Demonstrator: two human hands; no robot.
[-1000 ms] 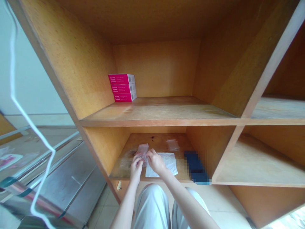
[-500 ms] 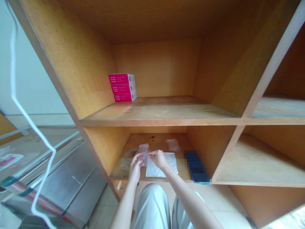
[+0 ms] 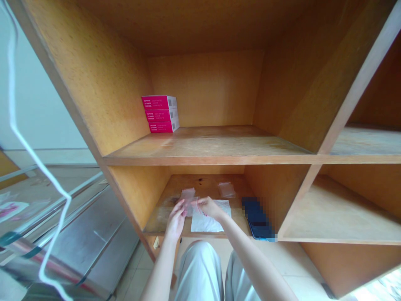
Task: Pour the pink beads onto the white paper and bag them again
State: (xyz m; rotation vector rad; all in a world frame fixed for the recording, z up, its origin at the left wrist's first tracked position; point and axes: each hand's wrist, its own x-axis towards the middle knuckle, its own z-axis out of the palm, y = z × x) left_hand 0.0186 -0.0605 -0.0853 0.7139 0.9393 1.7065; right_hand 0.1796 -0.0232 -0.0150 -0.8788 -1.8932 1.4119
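On the lower shelf, my left hand (image 3: 176, 218) has its fingers closed at the edge of a small clear plastic bag (image 3: 189, 206). My right hand (image 3: 209, 207) pinches the bag's other side, where a pinkish edge shows. Behind my left fingers lies a pile of similar clear bags (image 3: 188, 192); it overlaps the held one in view, so their boundary is hard to make out. Beneath my right hand is a crinkled white sheet (image 3: 206, 223). More small clear bags (image 3: 226, 190) lie farther back to the right.
A dark phone-like object (image 3: 259, 223), partly pixelated, lies at the lower shelf's right front. Stacked pink boxes (image 3: 160, 115) stand on the upper shelf (image 3: 206, 144). A white cable (image 3: 40, 163) hangs at left, before a metal-framed glass case (image 3: 84, 225). My knees are below the shelf edge.
My right hand has drawn slightly away from the left, and more of the pinkish bag edge shows at its fingertips. The left fingers have loosened a little. The view has shifted slightly.
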